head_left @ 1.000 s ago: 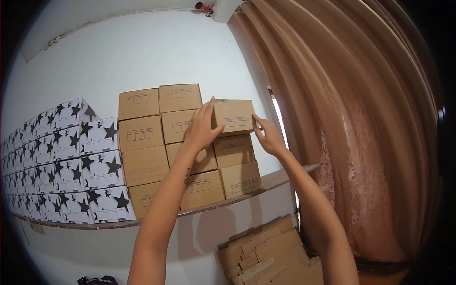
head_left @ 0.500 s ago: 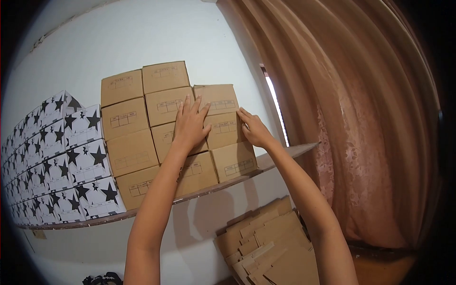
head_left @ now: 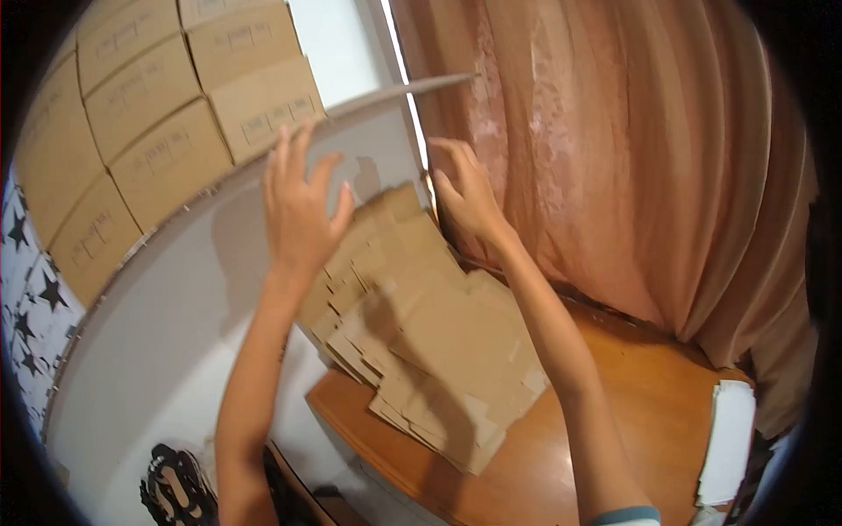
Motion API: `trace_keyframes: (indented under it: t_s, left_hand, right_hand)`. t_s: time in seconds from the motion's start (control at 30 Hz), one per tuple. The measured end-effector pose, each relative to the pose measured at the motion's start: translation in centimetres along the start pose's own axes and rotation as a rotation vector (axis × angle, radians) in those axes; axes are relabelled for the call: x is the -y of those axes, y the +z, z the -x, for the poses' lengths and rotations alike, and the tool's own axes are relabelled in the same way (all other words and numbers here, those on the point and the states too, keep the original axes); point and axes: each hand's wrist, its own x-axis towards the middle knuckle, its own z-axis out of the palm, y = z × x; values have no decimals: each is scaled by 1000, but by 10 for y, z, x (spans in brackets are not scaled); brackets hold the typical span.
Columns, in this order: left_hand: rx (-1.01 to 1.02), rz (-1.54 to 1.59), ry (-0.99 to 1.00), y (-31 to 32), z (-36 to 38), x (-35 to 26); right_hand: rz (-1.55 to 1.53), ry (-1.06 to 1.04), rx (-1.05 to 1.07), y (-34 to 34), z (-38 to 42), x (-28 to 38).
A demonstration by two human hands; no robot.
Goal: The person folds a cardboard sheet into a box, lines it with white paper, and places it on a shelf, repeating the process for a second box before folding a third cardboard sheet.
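Observation:
My left hand (head_left: 301, 206) is raised with its fingers spread and holds nothing. It is in front of the wall, just below the lowest right cardboard box (head_left: 263, 103) of a stack on the shelf (head_left: 197, 195). To its right, my right hand (head_left: 465, 186) hangs in the air before the curtain, empty, fingers apart and slightly curled. Beneath both hands lies a pile of flattened cardboard boxes (head_left: 438, 324), with the shadow of an arm across it.
A wooden table (head_left: 544, 456) carries the cardboard pile and a stack of white paper (head_left: 730, 438). White boxes with black stars (head_left: 35, 294) stand at far left. A brown curtain (head_left: 614, 175) hangs on the right. Black strappy objects (head_left: 175, 482) lie low at left.
Both hands have come off the stacked cardboard boxes, and they are now in the air. The view has swung down and right, showing the flattened cardboard and the table.

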Motion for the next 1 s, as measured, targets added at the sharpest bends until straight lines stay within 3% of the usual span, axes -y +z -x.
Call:
trace_keyframes:
  t_s: [0.1, 0.17, 0.2, 0.23, 0.43, 0.53, 0.63, 0.7, 0.83, 0.9, 1.0]
  left_hand:
    - [144, 250, -88, 51, 88, -39]
    - [280, 271, -185, 94, 163, -63]
    - [388, 295, -236, 109, 196, -76]
    - [500, 314, -285, 119, 227, -88]
    - [917, 377, -517, 143, 362, -168]
    - [1028, 445, -673, 148, 394, -205]
    - [1046, 294, -644, 140, 391, -231]
    - [1038, 303, -663, 144, 397, -233]
    - [1052, 294, -696, 146, 397, -234]
    - [1059, 290, -691, 146, 397, -234]
    - [1040, 304, -708, 142, 394, -235]
  right_hand:
    - [106, 70, 44, -4, 114, -57]
    - [120, 272, 180, -6, 209, -98]
    - [233, 425, 274, -11, 254, -101]
    - [121, 558, 353, -17, 289, -108]
    - [166, 909, 349, -22, 435, -110]
    - [214, 1030, 282, -4, 462, -101]
    - [256, 1063, 110, 16, 471, -89]
    - [224, 1212, -11, 23, 467, -85]
    - [149, 1309, -67, 26, 462, -82]
    - [113, 1195, -142, 27, 461, -80]
    - [-78, 1296, -52, 17, 452, -75]
